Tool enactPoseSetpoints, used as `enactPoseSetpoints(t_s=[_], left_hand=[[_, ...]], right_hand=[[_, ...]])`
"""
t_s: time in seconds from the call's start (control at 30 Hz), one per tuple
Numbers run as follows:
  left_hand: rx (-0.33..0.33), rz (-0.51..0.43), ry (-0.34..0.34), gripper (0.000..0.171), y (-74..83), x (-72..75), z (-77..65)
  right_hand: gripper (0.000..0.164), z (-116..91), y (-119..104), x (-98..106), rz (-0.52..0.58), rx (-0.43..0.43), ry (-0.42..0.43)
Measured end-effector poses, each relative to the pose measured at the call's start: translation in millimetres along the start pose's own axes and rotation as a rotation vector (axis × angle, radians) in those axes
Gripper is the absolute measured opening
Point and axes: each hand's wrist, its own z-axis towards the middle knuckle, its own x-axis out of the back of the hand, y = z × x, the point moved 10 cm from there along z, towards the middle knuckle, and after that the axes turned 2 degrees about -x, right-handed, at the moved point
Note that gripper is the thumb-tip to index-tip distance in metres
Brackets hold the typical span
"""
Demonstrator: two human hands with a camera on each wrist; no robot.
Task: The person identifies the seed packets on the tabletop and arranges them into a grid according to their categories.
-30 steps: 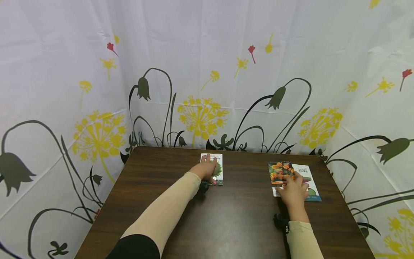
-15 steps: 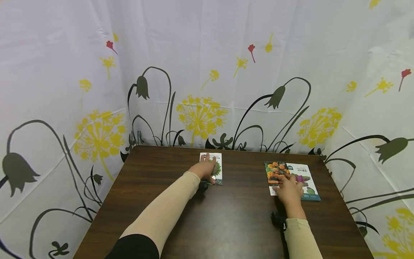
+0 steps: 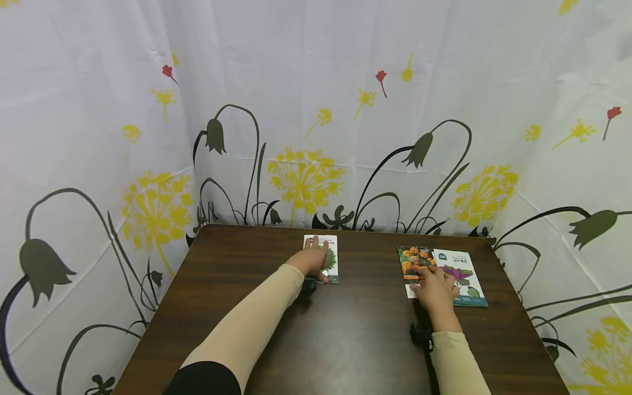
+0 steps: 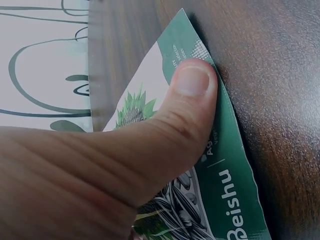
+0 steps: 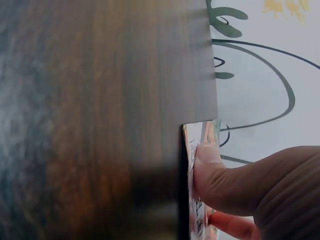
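A seed packet (image 3: 333, 259) with a green spiky flower head lies near the far edge, left of the table's middle. My left hand (image 3: 311, 260) rests on it with fingers spread; in the left wrist view its thumb lies straight over the green band of the packet (image 4: 235, 165). Farther right, my right hand (image 3: 436, 291) presses on a seed packet with orange flowers (image 3: 413, 259). In the right wrist view the thumb lies on that packet's face (image 5: 197, 132). Beside it lies a white seed packet with a purple flower (image 3: 469, 280), partly behind the right fingers.
A dark brown wooden table (image 3: 360, 340) lies under both hands. At its far edge hangs a white curtain (image 3: 326, 66) printed with flowers. A black wrist strap (image 3: 421, 334) sits at the right wrist.
My right hand has slid the orange-flower packet leftward, uncovering more of the purple-flower packet. My left hand stays on its packet.
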Motion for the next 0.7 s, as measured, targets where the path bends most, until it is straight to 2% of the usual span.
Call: enactPoseSetpoints(t_s=[0.13, 0.3, 0.47, 0.7], left_hand=[[-0.001, 0.003, -0.010, 0.127, -0.3, -3.1, -0.5], [-0.011, -0.011, 0.004, 0.126, 1.2, 0.5, 0.6], [-0.010, -0.010, 0.006, 0.126, -0.2, 1.2, 1.3], [-0.010, -0.017, -0.001, 0.125, -2.2, -1.0, 1.4]], right_hand=[[0.051, -0.4, -7.4, -0.5, 0.017, 0.049, 0.012], [0.052, 4.7, -15.3, 1.1, 0.080, 0.093, 0.010], [0.056, 8.9, -19.5, -0.1, 0.085, 0.116, 0.015], [0.058, 9.2, -27.9, -12.1, 0.066, 0.137, -0.013]])
